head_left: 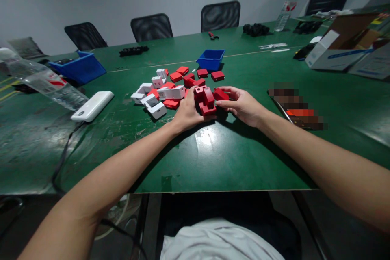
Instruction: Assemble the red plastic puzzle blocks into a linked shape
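My left hand is closed around a red bracket-shaped plastic part, thumb on top and fingers beneath. Close on its right, my right hand pinches a red block between thumb and fingers. The two red pieces are side by side; whether they touch I cannot tell. Just beyond my left hand lies a loose pile of white bracket-shaped parts and flat red blocks. Part of the pile is hidden behind that hand.
Behind the pile stands a small blue bin; a larger blue bin is at left. Near it are a white power bank with a cable and a tilted water bottle. A phone and a cardboard box are at right.
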`<state>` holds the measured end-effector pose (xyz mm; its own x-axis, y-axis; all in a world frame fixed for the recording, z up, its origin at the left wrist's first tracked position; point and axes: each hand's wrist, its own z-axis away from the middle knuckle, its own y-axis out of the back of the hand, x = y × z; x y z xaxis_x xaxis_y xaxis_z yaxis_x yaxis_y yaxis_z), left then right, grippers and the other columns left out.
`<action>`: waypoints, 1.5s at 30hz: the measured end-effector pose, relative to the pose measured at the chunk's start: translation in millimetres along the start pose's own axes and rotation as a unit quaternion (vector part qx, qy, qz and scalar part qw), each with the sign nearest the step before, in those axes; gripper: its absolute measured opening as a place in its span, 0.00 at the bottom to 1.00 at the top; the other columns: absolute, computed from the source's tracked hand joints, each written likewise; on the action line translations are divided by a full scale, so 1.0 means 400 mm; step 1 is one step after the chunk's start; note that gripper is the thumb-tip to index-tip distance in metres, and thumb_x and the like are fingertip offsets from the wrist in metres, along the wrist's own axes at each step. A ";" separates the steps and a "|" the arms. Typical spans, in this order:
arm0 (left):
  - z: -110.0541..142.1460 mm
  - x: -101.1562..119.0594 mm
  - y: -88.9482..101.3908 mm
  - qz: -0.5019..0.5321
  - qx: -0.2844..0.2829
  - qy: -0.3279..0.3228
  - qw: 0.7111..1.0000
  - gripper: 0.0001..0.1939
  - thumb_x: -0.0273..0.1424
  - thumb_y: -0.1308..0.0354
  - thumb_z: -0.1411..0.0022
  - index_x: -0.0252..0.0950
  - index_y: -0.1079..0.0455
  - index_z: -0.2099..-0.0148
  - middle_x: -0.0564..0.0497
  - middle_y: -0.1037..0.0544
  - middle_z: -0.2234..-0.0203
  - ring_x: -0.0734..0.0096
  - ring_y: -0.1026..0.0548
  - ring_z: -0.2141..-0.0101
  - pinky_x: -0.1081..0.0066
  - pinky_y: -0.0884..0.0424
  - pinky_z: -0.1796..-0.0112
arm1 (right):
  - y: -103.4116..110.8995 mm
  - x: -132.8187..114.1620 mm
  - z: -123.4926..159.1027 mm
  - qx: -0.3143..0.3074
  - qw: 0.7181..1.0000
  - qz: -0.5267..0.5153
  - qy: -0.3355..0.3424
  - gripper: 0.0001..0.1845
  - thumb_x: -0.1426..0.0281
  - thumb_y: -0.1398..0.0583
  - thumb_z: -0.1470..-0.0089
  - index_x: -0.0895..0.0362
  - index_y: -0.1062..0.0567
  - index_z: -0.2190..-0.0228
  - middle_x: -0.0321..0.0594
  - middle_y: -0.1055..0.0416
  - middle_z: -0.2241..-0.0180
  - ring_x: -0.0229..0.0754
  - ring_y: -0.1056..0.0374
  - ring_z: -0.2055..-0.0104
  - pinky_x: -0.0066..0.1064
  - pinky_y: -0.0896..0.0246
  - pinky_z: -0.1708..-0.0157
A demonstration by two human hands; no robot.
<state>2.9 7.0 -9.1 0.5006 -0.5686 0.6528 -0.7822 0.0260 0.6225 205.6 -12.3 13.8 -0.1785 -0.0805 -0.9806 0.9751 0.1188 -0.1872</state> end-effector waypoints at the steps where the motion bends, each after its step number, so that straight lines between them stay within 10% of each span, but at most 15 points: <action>1: 0.000 0.000 0.000 -0.001 0.001 0.000 1.000 0.52 0.43 0.25 0.59 0.37 0.47 0.37 0.38 0.28 0.45 0.49 0.25 0.48 0.52 0.29 0.46 | 0.001 0.001 -0.001 0.002 1.000 0.004 0.004 0.30 0.73 0.25 0.67 0.54 0.25 0.58 0.39 0.23 0.59 0.40 0.29 0.64 0.31 0.37 0.69; 12: 0.002 0.004 0.001 -0.002 -0.004 -0.002 1.000 0.52 0.43 0.25 0.58 0.35 0.47 0.37 0.36 0.29 0.45 0.49 0.26 0.47 0.52 0.29 0.46 | -0.001 -0.002 0.003 0.014 0.999 0.025 0.020 0.29 0.70 0.26 0.63 0.52 0.26 0.56 0.38 0.23 0.62 0.37 0.31 0.69 0.28 0.41 0.75; 23: 0.002 0.005 0.002 0.002 -0.003 -0.004 1.000 0.52 0.43 0.24 0.59 0.38 0.47 0.37 0.39 0.28 0.45 0.50 0.25 0.47 0.52 0.29 0.46 | -0.002 0.003 -0.011 0.036 0.999 0.002 0.007 0.29 0.44 0.30 0.57 0.55 0.22 0.63 0.41 0.24 0.69 0.35 0.35 0.76 0.28 0.44 0.80; 33: 0.003 0.000 -0.001 -0.014 0.000 -0.002 1.000 0.53 0.44 0.24 0.59 0.37 0.47 0.37 0.38 0.29 0.45 0.48 0.25 0.48 0.51 0.29 0.45 | 0.002 0.011 -0.007 0.012 1.000 0.000 0.020 0.25 0.67 0.25 0.62 0.55 0.21 0.59 0.35 0.24 0.70 0.33 0.35 0.75 0.26 0.44 0.77; 45: 0.002 0.003 -0.001 -0.008 0.000 -0.007 1.000 0.51 0.44 0.25 0.58 0.36 0.46 0.38 0.38 0.28 0.46 0.49 0.25 0.48 0.51 0.29 0.46 | 0.001 0.010 -0.012 0.033 0.998 -0.044 -0.005 0.22 0.68 0.25 0.61 0.56 0.26 0.64 0.35 0.24 0.71 0.32 0.36 0.77 0.24 0.44 0.80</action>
<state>3.4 5.8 -8.8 0.5070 -0.5810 0.6366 -0.7747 0.0167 0.6322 204.5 -7.8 9.6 -0.2621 -0.0975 -0.9601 0.9626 0.0450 -0.2673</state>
